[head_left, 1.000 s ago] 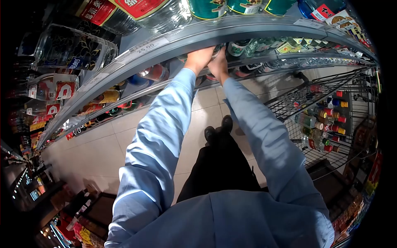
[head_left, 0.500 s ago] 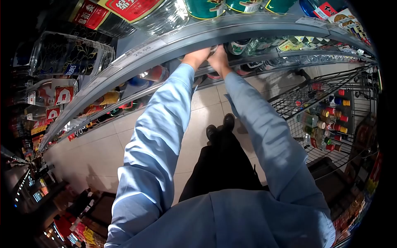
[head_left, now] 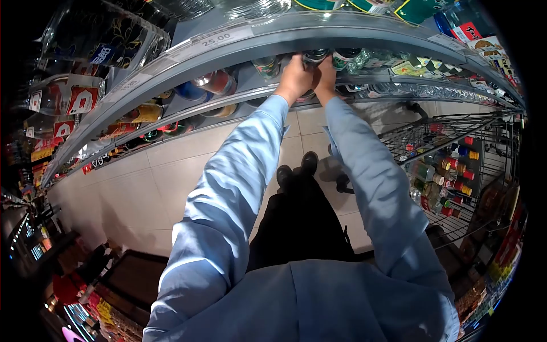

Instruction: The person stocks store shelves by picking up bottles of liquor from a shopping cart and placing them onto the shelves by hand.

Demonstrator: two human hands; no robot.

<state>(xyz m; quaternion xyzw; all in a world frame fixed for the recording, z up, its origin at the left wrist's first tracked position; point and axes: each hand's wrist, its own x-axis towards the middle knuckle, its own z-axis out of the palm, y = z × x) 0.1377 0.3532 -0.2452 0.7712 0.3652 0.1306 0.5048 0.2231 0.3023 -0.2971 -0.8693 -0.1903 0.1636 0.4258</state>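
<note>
Both my hands reach under the lip of a shelf into the row below. My left hand [head_left: 295, 80] is closed against the left side of a dark-topped bottle [head_left: 316, 55]. On that bottle's other side, my right hand [head_left: 325, 80] is closed too. The shelf edge and my fingers hide most of it. A green-labelled bottle [head_left: 266, 67] stands left of my hands, and another bottle [head_left: 346, 57] stands close on the right.
Above my hands runs the curved shelf edge [head_left: 259, 43] with a price tag [head_left: 216, 39] reading 25.00. A wire shopping cart [head_left: 496, 154] holding several bottles [head_left: 450, 165] stands at the right. Pale floor tiles [head_left: 137, 188] lie below.
My hands have moved to the right along the lower row. The dark-topped bottle now shows between them, and the green-labelled bottle has come into view on their left.
</note>
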